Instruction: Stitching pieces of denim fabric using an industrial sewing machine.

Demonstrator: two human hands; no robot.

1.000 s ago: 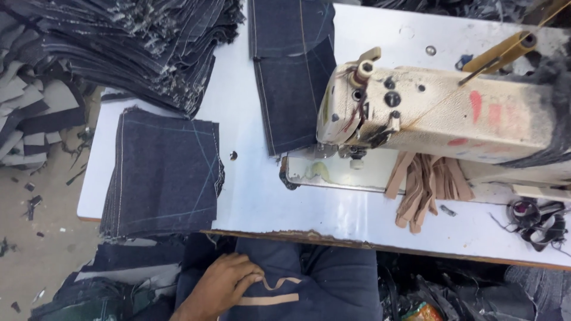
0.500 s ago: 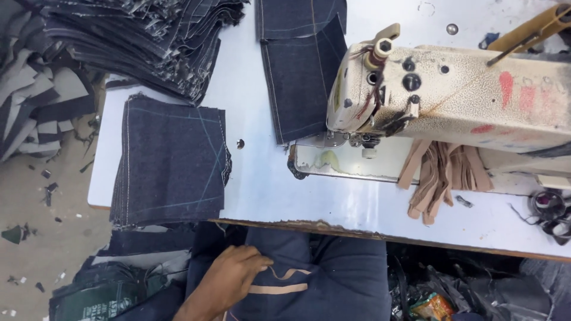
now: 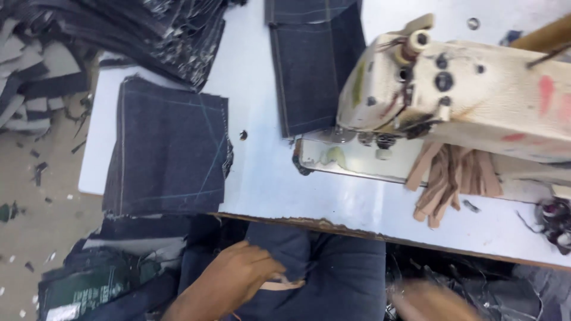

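View from above a white counter [image 3: 267, 184] carrying a cream sewing machine [image 3: 476, 101] at the right. No container stood on the counter; the cut denim lay in open stacks. A squared stack of dark denim panels [image 3: 169, 148] sat at the near left edge, partly overhanging it, and a larger, looser heap of denim pieces [image 3: 137, 35] lay at the far left. A long denim strip [image 3: 315, 65] ran from the far edge toward the machine's needle area. A bundle of tan labels [image 3: 449, 178] lay on the counter just in front of the machine base, fanned toward the near edge.

Below the near edge of the counter, the left hand [image 3: 238, 276] rested on dark denim [image 3: 333, 279] in the lap, fingers curled narrowly about a tan strip [image 3: 282, 285] whose end showed just to the right of the fingertips. The right hand [image 3: 428, 300] appeared at the near right, low in the picture, blurred; how far it was open, and whether it held anything, could not be told. More denim pieces [image 3: 35, 89] lay on the floor at the far left.
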